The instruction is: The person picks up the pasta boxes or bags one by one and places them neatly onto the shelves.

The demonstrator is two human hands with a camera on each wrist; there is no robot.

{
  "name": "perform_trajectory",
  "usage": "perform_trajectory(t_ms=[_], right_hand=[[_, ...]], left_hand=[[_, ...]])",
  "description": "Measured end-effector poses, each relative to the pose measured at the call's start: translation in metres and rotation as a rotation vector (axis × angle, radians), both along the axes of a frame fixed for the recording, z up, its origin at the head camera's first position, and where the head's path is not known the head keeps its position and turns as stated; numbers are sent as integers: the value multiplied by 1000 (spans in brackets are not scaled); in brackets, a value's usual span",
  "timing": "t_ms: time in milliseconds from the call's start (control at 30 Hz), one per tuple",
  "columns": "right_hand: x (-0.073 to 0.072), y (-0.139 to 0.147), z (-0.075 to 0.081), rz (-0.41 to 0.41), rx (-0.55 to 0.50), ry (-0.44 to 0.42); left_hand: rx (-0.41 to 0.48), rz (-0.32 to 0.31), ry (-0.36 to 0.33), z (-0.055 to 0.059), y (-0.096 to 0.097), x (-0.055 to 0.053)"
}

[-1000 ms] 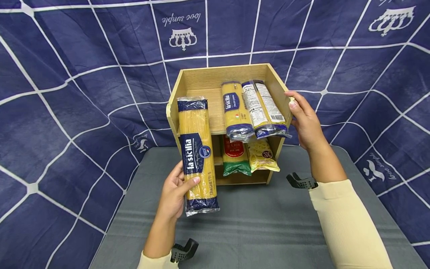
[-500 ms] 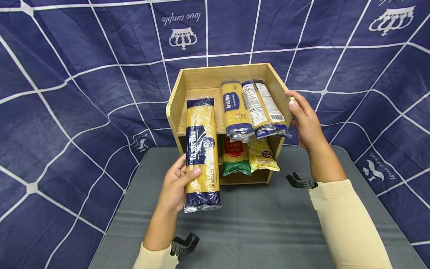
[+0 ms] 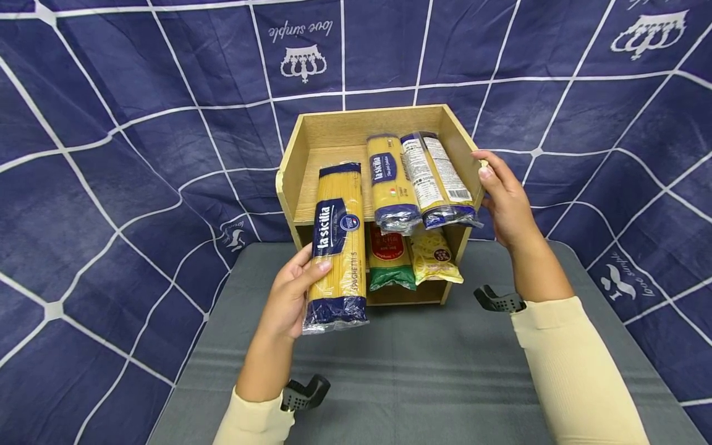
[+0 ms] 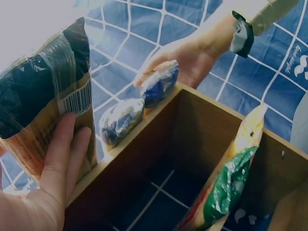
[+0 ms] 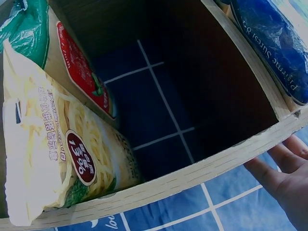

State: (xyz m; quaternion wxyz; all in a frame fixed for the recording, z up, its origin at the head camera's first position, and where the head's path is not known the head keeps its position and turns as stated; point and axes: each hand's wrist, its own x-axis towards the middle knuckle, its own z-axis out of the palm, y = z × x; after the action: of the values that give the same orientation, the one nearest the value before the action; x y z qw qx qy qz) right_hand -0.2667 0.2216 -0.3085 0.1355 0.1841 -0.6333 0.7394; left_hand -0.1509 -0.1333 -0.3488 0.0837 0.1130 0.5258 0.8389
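Note:
My left hand (image 3: 289, 290) grips a la sicilia spaghetti pack (image 3: 338, 272) near its lower end, thumb across the front. In the left wrist view, two fingers press on the pack's barcode side (image 4: 77, 101). The pack slants up over the left part of the wooden shelf's (image 3: 330, 133) top tier, its far end above the tier board. With thumb and fingertips, my right hand (image 3: 505, 201) holds the upper edge of the shelf's right side panel. A yellow la sicilia pasta pack (image 3: 389, 179) lies in the middle of that tier, two label-up packs (image 3: 436, 176) to its right.
On the lower tier stand a red-and-green spaghetti bag (image 3: 391, 259) and a yellow noodle bag (image 3: 436, 259), at the right. The shelf stands on a grey cloth surface (image 3: 434, 364). Blue checked cloth (image 3: 183, 111) hangs behind and at both sides.
My left hand has moved the spaghetti pack up and slightly right, its far end now further over the top tier. The right hand stays on the shelf's side panel.

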Motion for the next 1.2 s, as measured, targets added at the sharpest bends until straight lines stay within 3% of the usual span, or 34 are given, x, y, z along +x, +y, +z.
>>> perform_trajectory(t_ms=[200, 633, 800, 1200], right_hand=[[0, 0, -1, 8, 4, -6], [1, 0, -2, 7, 9, -11], [3, 0, -1, 4, 15, -14], [3, 1, 2, -2, 18, -9]], left_hand=[[38, -42, -27, 6, 2, -6], [188, -106, -41, 2, 5, -24], [194, -54, -21, 3, 7, -29], [143, 96, -110, 7, 15, -37]])
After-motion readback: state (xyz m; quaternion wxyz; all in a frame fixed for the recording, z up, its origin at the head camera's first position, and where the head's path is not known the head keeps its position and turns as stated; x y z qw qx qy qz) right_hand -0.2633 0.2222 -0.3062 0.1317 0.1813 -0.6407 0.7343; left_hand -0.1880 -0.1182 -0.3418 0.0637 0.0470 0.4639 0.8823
